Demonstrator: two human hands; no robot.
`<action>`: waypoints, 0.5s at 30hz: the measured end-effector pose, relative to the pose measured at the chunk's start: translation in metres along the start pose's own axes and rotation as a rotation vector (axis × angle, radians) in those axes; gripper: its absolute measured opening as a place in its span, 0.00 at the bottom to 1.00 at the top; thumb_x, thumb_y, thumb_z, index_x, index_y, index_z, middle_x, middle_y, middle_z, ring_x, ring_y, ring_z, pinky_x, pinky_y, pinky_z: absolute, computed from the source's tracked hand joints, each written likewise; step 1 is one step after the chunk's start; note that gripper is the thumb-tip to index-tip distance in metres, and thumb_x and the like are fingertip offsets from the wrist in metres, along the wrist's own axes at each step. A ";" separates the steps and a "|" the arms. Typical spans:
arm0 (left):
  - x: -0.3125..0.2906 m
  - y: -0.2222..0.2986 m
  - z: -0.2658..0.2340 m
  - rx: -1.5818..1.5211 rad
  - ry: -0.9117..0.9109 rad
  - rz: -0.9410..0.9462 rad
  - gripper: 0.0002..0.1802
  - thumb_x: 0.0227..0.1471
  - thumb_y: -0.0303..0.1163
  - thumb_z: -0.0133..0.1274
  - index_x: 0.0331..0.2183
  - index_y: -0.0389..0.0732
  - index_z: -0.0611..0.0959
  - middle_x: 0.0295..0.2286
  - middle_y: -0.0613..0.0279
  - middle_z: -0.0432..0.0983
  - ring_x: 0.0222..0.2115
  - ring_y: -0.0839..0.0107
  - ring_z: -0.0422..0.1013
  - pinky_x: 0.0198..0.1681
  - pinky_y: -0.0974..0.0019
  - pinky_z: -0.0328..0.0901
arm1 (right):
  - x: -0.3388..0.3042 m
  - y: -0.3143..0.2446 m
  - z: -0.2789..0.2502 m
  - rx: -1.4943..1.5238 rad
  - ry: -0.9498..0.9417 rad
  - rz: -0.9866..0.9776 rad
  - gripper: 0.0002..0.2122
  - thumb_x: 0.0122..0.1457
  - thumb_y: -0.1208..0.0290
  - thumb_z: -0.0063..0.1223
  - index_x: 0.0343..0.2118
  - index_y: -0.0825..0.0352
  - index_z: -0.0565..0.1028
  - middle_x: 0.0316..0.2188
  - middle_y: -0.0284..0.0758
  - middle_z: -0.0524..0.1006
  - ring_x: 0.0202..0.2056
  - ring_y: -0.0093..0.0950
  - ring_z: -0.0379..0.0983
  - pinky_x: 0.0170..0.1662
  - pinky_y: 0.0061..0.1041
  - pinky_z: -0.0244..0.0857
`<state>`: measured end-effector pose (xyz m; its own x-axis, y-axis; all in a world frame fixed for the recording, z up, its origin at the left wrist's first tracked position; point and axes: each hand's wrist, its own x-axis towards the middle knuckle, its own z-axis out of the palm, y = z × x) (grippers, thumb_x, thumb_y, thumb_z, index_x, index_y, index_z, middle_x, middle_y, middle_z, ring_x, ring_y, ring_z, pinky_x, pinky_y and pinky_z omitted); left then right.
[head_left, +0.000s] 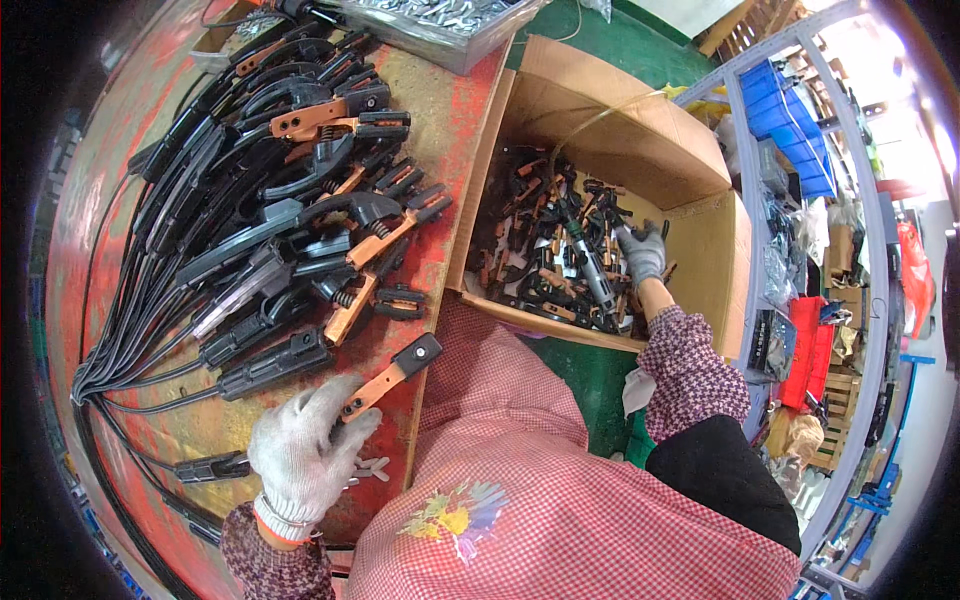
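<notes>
My left hand, in a white knit glove, is closed on a copper-coloured jaw piece with a black block at its tip, above the table edge. Beside it on the table lies a pile of black welding electrode holders, several with copper jaws and springs. My right hand, in a grey-palmed glove, reaches into a cardboard box, fingers apart over loose copper and black jaw pieces; what its fingertips touch is unclear. A silver cylindrical tool, like a power screwdriver, lies across those pieces.
Black cables run from the holders down the table's left side. A clear tray of metal parts stands at the table's far end. Small metal pieces lie beside my left hand. Right of the box stands a shelf rack with blue bins.
</notes>
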<state>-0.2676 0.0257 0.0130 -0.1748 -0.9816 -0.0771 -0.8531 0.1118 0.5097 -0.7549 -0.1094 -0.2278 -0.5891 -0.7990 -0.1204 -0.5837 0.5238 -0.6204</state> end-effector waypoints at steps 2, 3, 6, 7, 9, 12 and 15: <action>-0.004 0.002 0.000 0.024 -0.010 -0.024 0.19 0.40 0.39 0.64 0.38 0.45 0.82 0.23 0.58 0.78 0.21 0.61 0.75 0.24 0.62 0.67 | -0.011 0.010 0.018 -0.020 -0.265 0.036 0.36 0.46 0.55 0.65 0.55 0.71 0.66 0.42 0.48 0.76 0.44 0.34 0.73 0.48 0.27 0.65; -0.003 0.004 0.000 0.031 -0.017 -0.015 0.19 0.41 0.40 0.63 0.38 0.46 0.82 0.24 0.58 0.78 0.22 0.60 0.75 0.24 0.61 0.67 | -0.012 0.011 0.031 -0.291 -0.383 -0.027 0.39 0.43 0.51 0.66 0.56 0.69 0.65 0.46 0.49 0.74 0.47 0.36 0.72 0.50 0.30 0.65; -0.006 0.004 0.003 0.066 -0.016 -0.029 0.18 0.43 0.41 0.61 0.39 0.49 0.81 0.24 0.59 0.78 0.23 0.59 0.75 0.24 0.60 0.67 | -0.018 0.012 0.050 -0.842 -0.402 -0.259 0.36 0.40 0.47 0.64 0.51 0.65 0.70 0.43 0.48 0.76 0.46 0.46 0.72 0.50 0.38 0.65; -0.010 0.004 0.000 0.090 -0.005 -0.036 0.18 0.44 0.42 0.60 0.40 0.51 0.81 0.24 0.60 0.78 0.23 0.58 0.75 0.24 0.59 0.68 | -0.017 0.007 0.053 -0.804 -0.412 -0.215 0.33 0.39 0.47 0.64 0.46 0.65 0.73 0.39 0.48 0.78 0.43 0.46 0.73 0.48 0.39 0.66; -0.012 0.001 0.004 0.116 0.002 -0.046 0.18 0.46 0.46 0.58 0.40 0.52 0.80 0.26 0.61 0.79 0.24 0.58 0.76 0.25 0.59 0.69 | -0.017 0.024 0.055 -0.821 -0.315 -0.284 0.31 0.39 0.50 0.64 0.45 0.64 0.73 0.38 0.50 0.77 0.43 0.46 0.73 0.47 0.39 0.66; -0.011 0.006 0.000 0.071 0.006 -0.127 0.18 0.44 0.41 0.61 0.40 0.50 0.81 0.26 0.57 0.79 0.26 0.56 0.76 0.27 0.60 0.69 | -0.013 0.028 0.051 -0.756 -0.384 -0.186 0.32 0.41 0.54 0.62 0.51 0.63 0.70 0.44 0.46 0.76 0.48 0.41 0.71 0.50 0.36 0.66; -0.011 0.004 -0.001 0.064 -0.028 -0.132 0.19 0.46 0.44 0.60 0.41 0.49 0.81 0.25 0.57 0.79 0.24 0.58 0.75 0.26 0.61 0.69 | -0.019 0.021 0.035 -0.209 -0.398 -0.244 0.28 0.41 0.66 0.68 0.48 0.67 0.72 0.36 0.36 0.78 0.35 0.28 0.74 0.41 0.27 0.69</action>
<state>-0.2685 0.0364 0.0166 -0.0721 -0.9838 -0.1639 -0.8989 -0.0071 0.4381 -0.7371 -0.0937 -0.2655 -0.1864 -0.9347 -0.3026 -0.8011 0.3229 -0.5040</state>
